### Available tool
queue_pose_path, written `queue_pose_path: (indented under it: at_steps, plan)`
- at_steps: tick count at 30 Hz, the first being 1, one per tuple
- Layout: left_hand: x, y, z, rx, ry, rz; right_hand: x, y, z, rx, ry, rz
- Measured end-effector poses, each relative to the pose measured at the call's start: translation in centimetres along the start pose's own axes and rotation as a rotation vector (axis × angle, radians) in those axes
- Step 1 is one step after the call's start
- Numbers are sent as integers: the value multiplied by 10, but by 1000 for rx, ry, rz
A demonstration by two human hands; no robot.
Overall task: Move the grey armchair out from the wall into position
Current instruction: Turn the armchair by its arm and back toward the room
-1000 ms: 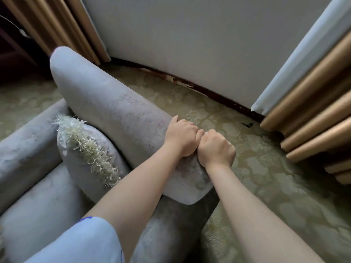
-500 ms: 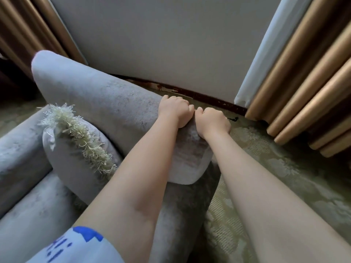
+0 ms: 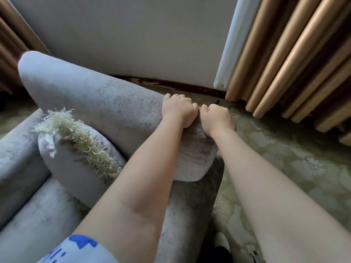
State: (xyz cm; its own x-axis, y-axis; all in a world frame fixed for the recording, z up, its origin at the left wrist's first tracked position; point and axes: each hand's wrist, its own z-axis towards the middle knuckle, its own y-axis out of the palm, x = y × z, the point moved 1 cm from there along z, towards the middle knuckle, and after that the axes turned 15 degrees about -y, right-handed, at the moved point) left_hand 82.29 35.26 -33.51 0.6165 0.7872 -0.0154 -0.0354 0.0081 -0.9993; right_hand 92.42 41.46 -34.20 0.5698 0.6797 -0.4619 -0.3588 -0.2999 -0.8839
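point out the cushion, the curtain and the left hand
cushion (image 3: 68, 158), head view, grey face below the fringe
curtain (image 3: 284, 61), head view, a tan fold
left hand (image 3: 179, 109), head view, back of the hand

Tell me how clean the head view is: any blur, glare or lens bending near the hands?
Head view: left hand and right hand on the armchair look fairly sharp, no motion smear; the wide lens bows the baseboard and fans the curtains; light is soft, no glare.
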Motion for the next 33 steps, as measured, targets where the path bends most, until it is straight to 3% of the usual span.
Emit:
queue_pose_path:
  at_steps: [6, 10, 15, 25, 33]
  plan:
    - [9, -3, -7, -11, -2, -11, 5, -5, -8, -10, 8, 15]
    - [11, 0, -2, 8, -28, 17, 18, 5, 0, 108, -2, 99]
    - [16, -7, 3, -190, -21, 28, 26, 8, -7, 215, 109, 386]
    - [4, -6, -24, -33, -3, -34, 15, 0, -26, 156, 6, 288]
    - [21, -8, -84, -56, 62, -30, 32, -9, -88, 187, 119, 278]
